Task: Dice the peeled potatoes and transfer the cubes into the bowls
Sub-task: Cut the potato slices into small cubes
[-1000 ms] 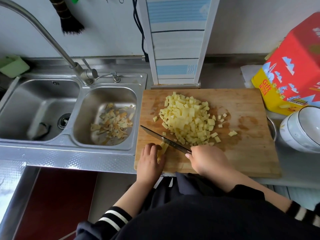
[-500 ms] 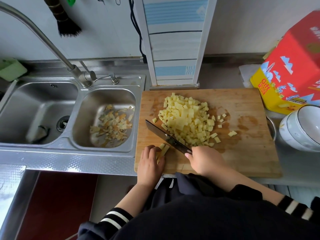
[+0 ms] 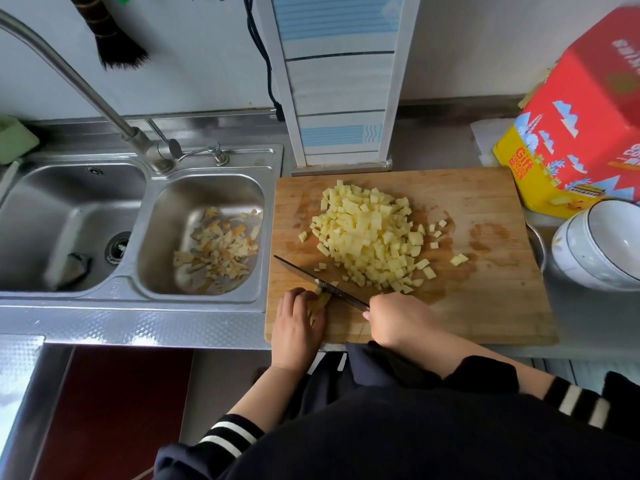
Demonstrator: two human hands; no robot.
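The right hand (image 3: 398, 320) grips a knife (image 3: 322, 284) whose blade is down across potato strips (image 3: 320, 299) on the cutting board (image 3: 485, 306). The left hand (image 3: 298, 323), fingers curled, pins the strips. A pile of cubes (image 3: 367, 237) lies beyond the blade.

At the lower centre of the frame our left hand (image 3: 298, 323) pins potato strips (image 3: 320, 299) to the cutting board (image 3: 485, 271) while our right hand (image 3: 398, 320) holds the knife (image 3: 318, 281) across them, beside the heap of cubes (image 3: 370, 237), stacked bowls (image 3: 602, 244) at right.

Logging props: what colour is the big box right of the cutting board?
Red box with a yellow base, blue-and-white pictures; head view.
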